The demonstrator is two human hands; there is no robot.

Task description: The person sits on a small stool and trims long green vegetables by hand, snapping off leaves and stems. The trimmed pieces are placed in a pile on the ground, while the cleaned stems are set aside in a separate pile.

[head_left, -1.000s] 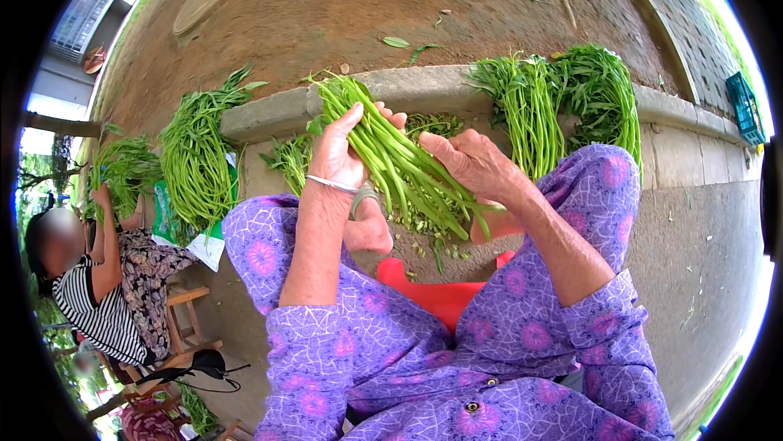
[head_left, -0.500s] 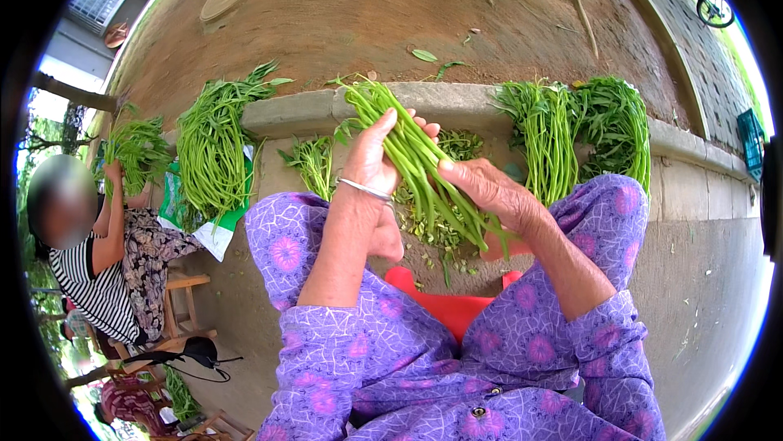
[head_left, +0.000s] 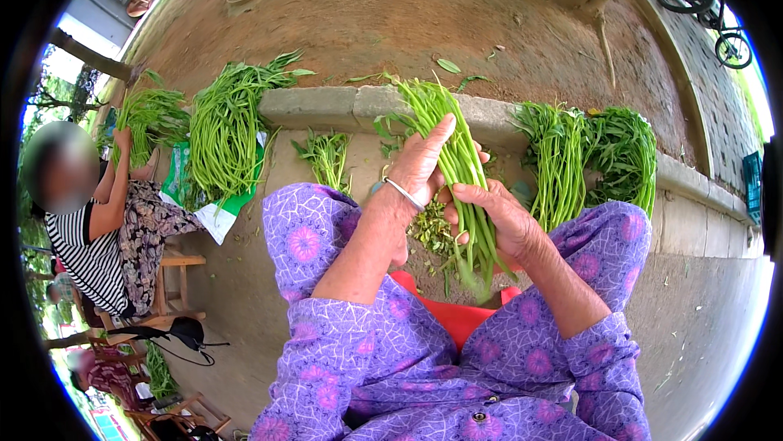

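Note:
Between my legs I hold a bunch of long green leafy stems (head_left: 431,106), which looks like water spinach. My left hand (head_left: 420,165), with a silvery bangle at the wrist, is wrapped round its middle, thumb lying along the stems. Lower down, my right hand (head_left: 502,217) grips the same bunch, its thumb across the front and fingertips showing behind. The leafy end points away from me; the cut ends hang toward my lap and are slightly blurred. Past my left knee a small bunch of greens (head_left: 328,159) lies on the pavement. Loose leaf scraps (head_left: 432,233) lie beneath my hands.
A stone kerb (head_left: 318,106) runs across beyond my knees. Against it rest a large pile of greens (head_left: 224,143) at left and two bunches (head_left: 559,159) at right. Something red (head_left: 449,314) shows between my thighs. At far left a seated person (head_left: 90,245) handles other greens (head_left: 147,123).
The bunch has shifted right and turned steeper, its cut ends now nearer my lap. My right hand's fingers have come round it. The whole view has shifted slightly.

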